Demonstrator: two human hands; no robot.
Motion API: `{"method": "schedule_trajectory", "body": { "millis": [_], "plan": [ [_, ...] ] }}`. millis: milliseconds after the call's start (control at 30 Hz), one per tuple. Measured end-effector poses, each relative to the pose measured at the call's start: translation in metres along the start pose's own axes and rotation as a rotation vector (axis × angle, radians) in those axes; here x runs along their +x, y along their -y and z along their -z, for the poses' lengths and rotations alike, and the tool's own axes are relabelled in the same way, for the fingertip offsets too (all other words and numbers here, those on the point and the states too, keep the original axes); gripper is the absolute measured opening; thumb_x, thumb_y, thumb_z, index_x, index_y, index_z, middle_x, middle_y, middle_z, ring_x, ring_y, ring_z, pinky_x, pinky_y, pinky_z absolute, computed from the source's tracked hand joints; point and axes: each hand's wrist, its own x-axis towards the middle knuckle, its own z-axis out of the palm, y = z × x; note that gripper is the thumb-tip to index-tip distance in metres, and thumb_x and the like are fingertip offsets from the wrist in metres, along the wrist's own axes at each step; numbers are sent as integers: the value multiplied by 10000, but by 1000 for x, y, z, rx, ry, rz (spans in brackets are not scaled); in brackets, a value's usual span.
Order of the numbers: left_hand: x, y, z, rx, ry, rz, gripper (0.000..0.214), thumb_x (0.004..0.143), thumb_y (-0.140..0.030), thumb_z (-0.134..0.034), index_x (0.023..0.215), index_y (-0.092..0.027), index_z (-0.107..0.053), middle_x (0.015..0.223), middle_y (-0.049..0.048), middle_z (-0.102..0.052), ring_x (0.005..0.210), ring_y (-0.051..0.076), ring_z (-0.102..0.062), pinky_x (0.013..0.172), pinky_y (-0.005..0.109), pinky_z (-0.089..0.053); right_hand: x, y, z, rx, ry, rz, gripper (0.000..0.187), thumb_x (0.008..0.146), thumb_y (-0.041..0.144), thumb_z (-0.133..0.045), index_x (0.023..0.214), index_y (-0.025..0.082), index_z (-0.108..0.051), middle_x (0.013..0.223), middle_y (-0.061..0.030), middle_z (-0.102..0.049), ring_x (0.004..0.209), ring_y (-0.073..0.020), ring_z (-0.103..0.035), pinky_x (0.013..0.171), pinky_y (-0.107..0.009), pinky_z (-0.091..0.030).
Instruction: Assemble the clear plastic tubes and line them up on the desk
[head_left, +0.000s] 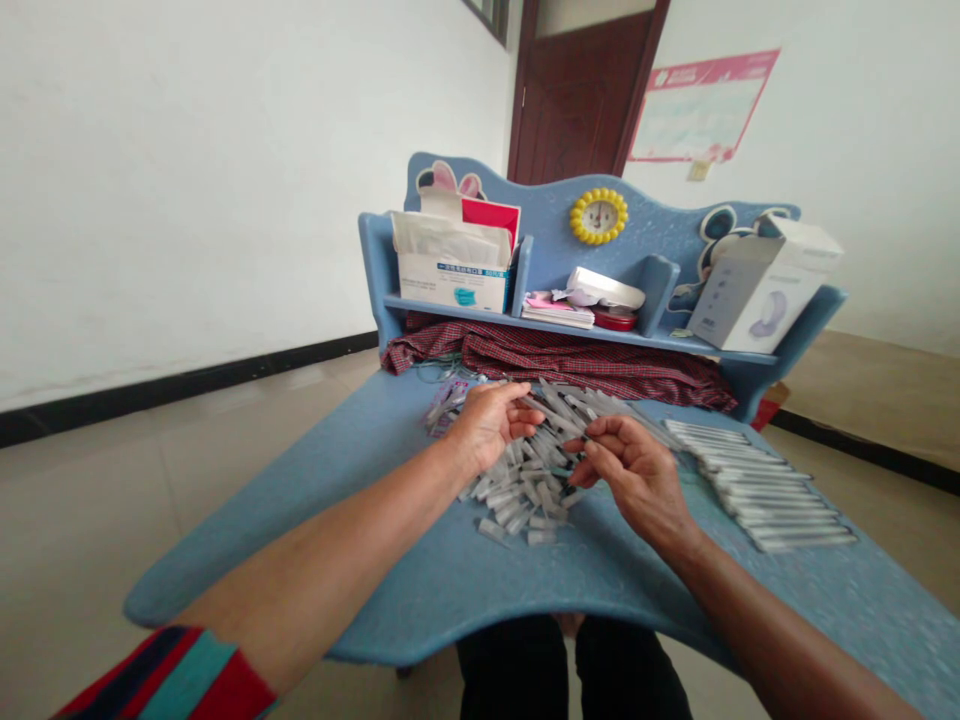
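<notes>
My left hand (491, 420) hovers over a heap of small clear plastic pieces (525, 490) on the blue desk (450, 580), fingers curled round a long clear plastic tube (551, 412). My right hand (634, 465) is just to the right, its fingers pinched together at the near end of the same tube or on a small piece; I cannot tell which. A row of finished long clear tubes (765, 490) lies side by side to the right of my right hand.
A red checked cloth (570, 360) lies bunched at the back of the desk. The shelf above holds a mask box (454, 275), papers, a red tin and a white box (757, 290). A yellow clock (598, 215) sits on the back panel. A dark door stands behind.
</notes>
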Motion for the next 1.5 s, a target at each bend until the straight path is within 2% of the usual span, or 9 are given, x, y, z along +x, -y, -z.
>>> {"method": "schedule_trajectory", "body": {
  "millis": [267,467,767,900,1067,1200,1300,1433,1500],
  "plan": [
    [2,1,2,23,-27,44,114,784,-104,-552,670,-99,-559,520,37,-614,404,118,-593,359,174,-456,1,-8,6,-106,35,-40,278,812,434,-554,927,200,-460,819,-32,-673,557,-132,-633,526,-264,-497],
    [2,0,3,53,-33,77,104,784,-77,-534,686,-93,-563,479,36,-602,407,123,-597,384,178,-474,1,-10,7,-204,0,-6,229,805,399,-567,870,185,-514,622,17,-600,478,-119,-577,466,-239,-449],
    [3,2,2,70,5,47,114,793,-78,-531,684,-92,-564,517,49,-616,428,123,-605,391,182,-477,-2,-14,13,-510,-37,116,187,842,367,-511,875,197,-581,620,-14,-613,513,-145,-567,523,-276,-458],
    [3,3,3,76,45,39,103,795,-81,-534,695,-98,-556,537,48,-622,442,119,-608,402,179,-483,-4,-11,12,-472,-15,75,228,856,415,-480,814,214,-578,636,-20,-622,490,-147,-561,497,-277,-447],
    [3,4,3,83,66,22,90,803,-82,-528,716,-97,-545,548,46,-623,444,117,-606,394,179,-482,-1,-11,12,-314,48,-69,391,860,533,-415,710,201,-559,572,-25,-610,409,-139,-536,411,-265,-406],
    [1,1,1,61,54,13,93,809,-86,-530,718,-94,-545,547,42,-617,456,117,-611,406,179,-488,1,-13,15,-242,26,-84,324,817,524,-508,867,207,-559,623,-9,-619,421,-138,-550,407,-255,-408],
    [0,-1,0,66,55,7,101,816,-96,-527,716,-97,-542,544,46,-619,446,116,-605,405,179,-484,1,-12,14,-266,22,-30,295,797,476,-567,922,211,-526,658,5,-614,443,-131,-555,432,-254,-431],
    [-2,-1,-1,81,63,7,105,824,-98,-519,720,-97,-531,550,50,-622,441,112,-601,400,176,-481,-2,-11,13,-366,40,-35,375,869,505,-420,730,182,-550,583,-17,-596,428,-124,-547,441,-253,-426],
    [-2,-1,-1,80,61,3,99,826,-97,-518,727,-95,-526,550,44,-618,448,110,-603,405,175,-486,-2,-10,13,-376,42,-73,398,868,521,-406,750,175,-563,568,-19,-597,413,-125,-540,419,-247,-413]
  ]
}}
